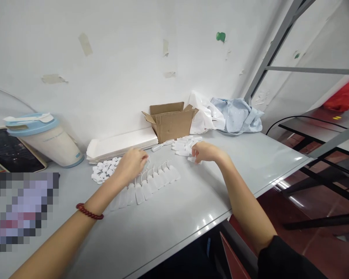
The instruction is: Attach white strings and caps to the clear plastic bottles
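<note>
My left hand [130,164] hovers over a row of small white plastic bottles [151,182] laid side by side on the grey table [174,217]. Its fingers are curled closed at the far end of the row; what they pinch is hidden. A red bead bracelet [89,212] is on that wrist. My right hand [205,152] reaches into a loose pile of white bottles [183,145] and its fingers are closed on one small white bottle [192,159]. A heap of small white caps [104,169] lies left of my left hand.
An open cardboard box [170,120] stands at the wall, with a stack of white sheets [122,144] to its left and a white bag [205,112] and blue cloth [238,116] to its right. A lidded white cup [46,139] and a tablet [11,151] sit at the left. The table edge runs diagonally at the right.
</note>
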`<state>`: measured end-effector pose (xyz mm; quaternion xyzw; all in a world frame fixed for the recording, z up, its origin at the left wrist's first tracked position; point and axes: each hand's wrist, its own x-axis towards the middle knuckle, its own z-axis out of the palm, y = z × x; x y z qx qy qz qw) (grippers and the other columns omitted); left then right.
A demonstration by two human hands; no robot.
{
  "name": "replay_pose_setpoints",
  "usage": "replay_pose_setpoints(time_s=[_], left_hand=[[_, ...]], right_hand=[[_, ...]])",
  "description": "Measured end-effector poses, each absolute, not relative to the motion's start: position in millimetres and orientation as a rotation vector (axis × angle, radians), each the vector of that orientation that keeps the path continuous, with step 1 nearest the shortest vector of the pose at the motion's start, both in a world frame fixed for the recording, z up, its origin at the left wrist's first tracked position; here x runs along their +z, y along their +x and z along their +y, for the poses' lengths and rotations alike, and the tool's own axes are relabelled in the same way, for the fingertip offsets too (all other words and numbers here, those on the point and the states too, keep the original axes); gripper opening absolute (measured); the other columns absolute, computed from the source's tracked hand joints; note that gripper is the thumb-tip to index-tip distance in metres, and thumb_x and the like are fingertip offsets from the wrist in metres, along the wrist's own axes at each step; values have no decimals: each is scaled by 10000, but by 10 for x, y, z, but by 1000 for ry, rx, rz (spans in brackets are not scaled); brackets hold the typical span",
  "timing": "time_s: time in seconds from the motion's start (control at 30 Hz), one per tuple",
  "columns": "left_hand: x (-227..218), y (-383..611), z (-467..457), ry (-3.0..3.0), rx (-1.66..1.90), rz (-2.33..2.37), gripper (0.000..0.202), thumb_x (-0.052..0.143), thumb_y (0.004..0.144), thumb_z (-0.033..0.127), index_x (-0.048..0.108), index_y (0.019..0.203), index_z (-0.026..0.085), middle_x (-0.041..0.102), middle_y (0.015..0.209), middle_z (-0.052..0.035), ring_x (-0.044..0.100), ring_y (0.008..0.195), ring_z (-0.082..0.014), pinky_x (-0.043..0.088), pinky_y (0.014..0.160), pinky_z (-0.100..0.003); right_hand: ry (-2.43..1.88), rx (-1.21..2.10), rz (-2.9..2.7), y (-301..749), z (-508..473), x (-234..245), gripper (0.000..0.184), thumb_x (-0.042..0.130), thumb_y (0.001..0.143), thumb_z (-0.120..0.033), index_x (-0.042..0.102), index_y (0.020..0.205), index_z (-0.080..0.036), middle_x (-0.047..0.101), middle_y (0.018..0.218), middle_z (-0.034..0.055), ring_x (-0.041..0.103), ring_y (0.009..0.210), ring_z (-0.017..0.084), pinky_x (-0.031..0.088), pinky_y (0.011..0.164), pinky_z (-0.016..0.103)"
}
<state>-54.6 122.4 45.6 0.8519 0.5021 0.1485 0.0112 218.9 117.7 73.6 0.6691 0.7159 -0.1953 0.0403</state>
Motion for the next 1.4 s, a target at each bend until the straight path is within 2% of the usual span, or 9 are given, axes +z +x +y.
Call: replay_pose_setpoints(time_s=[0.17, 0.33, 0.43, 0.57, 0.63, 0.87, 1.07, 1.27, 1.4], left_hand=[[727, -786, 1164, 2179, 904, 1832, 198, 545, 780, 318, 699, 825, 202, 730, 895, -56, 636, 803, -245, 467, 786, -353], [832, -941, 942, 1672, 1249, 1870, 260, 650, 714, 436, 712, 852, 225, 722, 959, -20, 637, 828, -221, 479, 743, -297], [738, -983, 774, 1457, 1249, 1795, 290, 710, 663, 455, 726, 835, 222, 718, 862, -17, 619, 821, -216, 473, 693, -277], [539, -966, 571, 1178, 1255, 1388, 276, 761, 639, 413, 723, 789, 185, 703, 819, -30, 603, 790, -169, 477, 741, -268], [483, -924, 490, 1079, 1209, 1281, 276, 775, 638, 383, 714, 798, 166, 701, 801, -31, 589, 711, -136, 482, 739, -267], [508, -793, 317, 1020, 1096, 1149, 295, 785, 664, 340, 651, 862, 167, 703, 762, -20, 619, 701, -133, 490, 739, -272], [494, -729, 252, 1058, 1055, 1160, 247, 749, 696, 362, 649, 820, 174, 701, 763, -22, 627, 716, -143, 499, 735, -276], [463, -707, 244, 1074, 1085, 1201, 261, 738, 686, 388, 651, 806, 174, 701, 755, -40, 631, 687, -163, 514, 701, -310], [446, -708, 249, 1093, 1110, 1211, 243, 727, 703, 384, 652, 804, 176, 686, 719, -23, 611, 659, -140, 506, 678, -282]], right_hand=[[2064, -606, 2216, 2155, 1161, 707, 134, 682, 565, -68, 602, 639, -146, 640, 795, 106, 599, 647, 223, 368, 470, 267], [2016, -685, 2450, 2171, 1139, 719, 100, 648, 631, -161, 602, 720, -162, 636, 823, 59, 577, 692, 171, 401, 513, 243], [2023, -788, 2743, 2057, 1114, 699, 114, 624, 679, -219, 589, 772, -163, 621, 811, 30, 571, 731, 149, 425, 586, 234], [1875, -1028, 3123, 1722, 1003, 585, 107, 616, 698, -202, 572, 787, -163, 612, 808, 12, 566, 727, 129, 425, 609, 228], [1723, -1062, 3249, 1549, 909, 518, 118, 624, 706, -199, 571, 806, -164, 617, 800, 10, 568, 719, 127, 424, 600, 225], [1391, -959, 3550, 1264, 641, 381, 127, 613, 777, -217, 560, 879, -163, 648, 813, 22, 586, 707, 123, 479, 689, 255], [1174, -524, 3622, 1241, 611, 302, 147, 552, 851, -244, 533, 971, -160, 645, 867, 74, 593, 737, 158, 485, 652, 275], [1153, -570, 3604, 1247, 594, 305, 160, 537, 868, -231, 525, 1019, -176, 640, 907, 79, 600, 743, 155, 504, 648, 270], [1151, -682, 3589, 1251, 583, 332, 162, 555, 864, -237, 537, 1011, -169, 638, 894, 72, 593, 731, 147, 516, 663, 273]])
